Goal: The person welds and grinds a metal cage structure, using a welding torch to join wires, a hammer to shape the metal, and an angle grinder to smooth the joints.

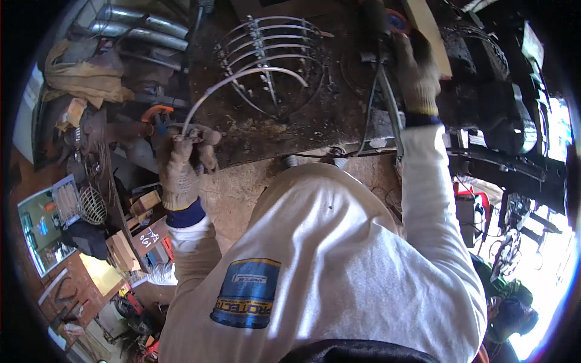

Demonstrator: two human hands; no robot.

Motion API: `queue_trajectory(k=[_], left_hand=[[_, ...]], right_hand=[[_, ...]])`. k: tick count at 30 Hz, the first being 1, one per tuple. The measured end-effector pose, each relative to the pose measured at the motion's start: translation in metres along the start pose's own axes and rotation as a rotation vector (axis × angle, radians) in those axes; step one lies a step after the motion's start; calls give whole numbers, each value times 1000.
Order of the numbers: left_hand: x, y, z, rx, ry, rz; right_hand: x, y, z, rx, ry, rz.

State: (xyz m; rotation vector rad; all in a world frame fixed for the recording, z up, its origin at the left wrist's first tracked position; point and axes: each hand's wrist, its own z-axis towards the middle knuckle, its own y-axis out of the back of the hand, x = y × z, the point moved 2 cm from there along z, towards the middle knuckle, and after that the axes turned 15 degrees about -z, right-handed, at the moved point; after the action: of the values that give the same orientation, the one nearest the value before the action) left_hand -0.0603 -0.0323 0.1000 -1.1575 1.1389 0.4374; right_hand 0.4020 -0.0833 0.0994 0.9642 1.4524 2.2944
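My left hand [184,160], in a knitted work glove, is closed around the lower end of a curved metal rod [242,74]. The rod arches up and to the right, in front of a rounded cage of metal bars [266,45] on the dark workbench [242,136]. At the bench's right side my right hand [419,69], also gloved, is raised with fingers bent beside a dark tool body [375,17] and a round red-rimmed piece [396,22]. What its fingers hold is not clear. Left of that hand slants a grey metal bar [390,103].
Metal pipes [142,33] and a crumpled tan cloth [88,72] lie at the far left. A pale board [428,36] runs along the bench's right. A dark cable [370,115] hangs over the front edge. Shelves with tools fill the left; a person [508,308] is at lower right.
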Motion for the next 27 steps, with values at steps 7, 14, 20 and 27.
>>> queue_trajectory(k=[7,14,20,27], left_hand=[[22,-33,23,-59,86,-10],[47,-9,47,82,182,-85],[58,-9,70,169,-60,469],[56,-17,66,-74,-292,1136]], right_hand=[[53,-3,-84,186,519,325],[58,-38,-89,350,418,339],[58,-49,-87,346,331,39],[62,-52,-89,292,269,-81]])
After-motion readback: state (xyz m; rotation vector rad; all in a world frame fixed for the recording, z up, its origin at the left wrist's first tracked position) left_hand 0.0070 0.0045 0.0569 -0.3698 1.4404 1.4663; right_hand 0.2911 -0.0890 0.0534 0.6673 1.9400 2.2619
